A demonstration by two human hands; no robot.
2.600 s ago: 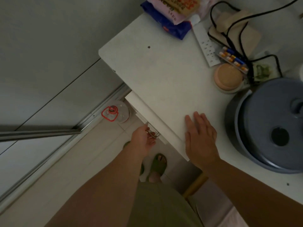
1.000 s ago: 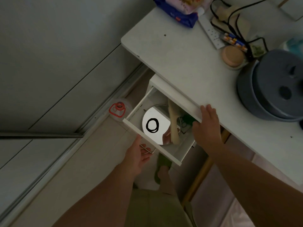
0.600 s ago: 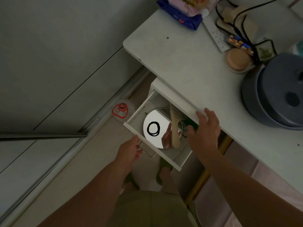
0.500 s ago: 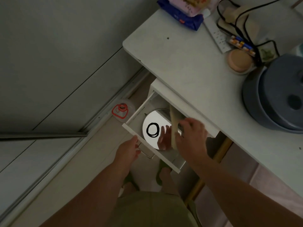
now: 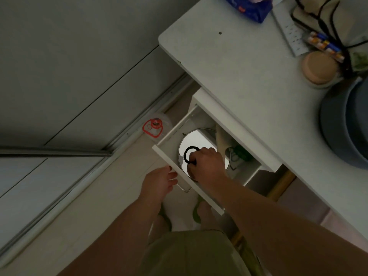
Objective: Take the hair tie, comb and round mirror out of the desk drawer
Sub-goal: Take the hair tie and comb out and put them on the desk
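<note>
The white desk drawer (image 5: 168, 139) stands pulled out below the desk top. A round mirror (image 5: 196, 139) lies flat inside it. A black hair tie (image 5: 188, 151) rests on the mirror, and my right hand (image 5: 206, 163) is curled over it with the fingertips pinching its near side. A pale wooden comb (image 5: 221, 139) lies slanted across the mirror's right part, partly under the desk edge. My left hand (image 5: 158, 183) rests against the drawer front beside the metal handle (image 5: 184, 188).
The white desk top (image 5: 249, 80) carries a grey-blue lidded pot (image 5: 346, 126), a round tan lid (image 5: 318, 67), a power strip (image 5: 290, 30) and black cables. A clear container with a red cap (image 5: 156, 127) sits on the floor by the sliding-door track. Green items lie deeper in the drawer.
The drawer went from shut to pulled out by my left hand. My right hand left the desk edge, reached into the drawer and closed on the hair tie.
</note>
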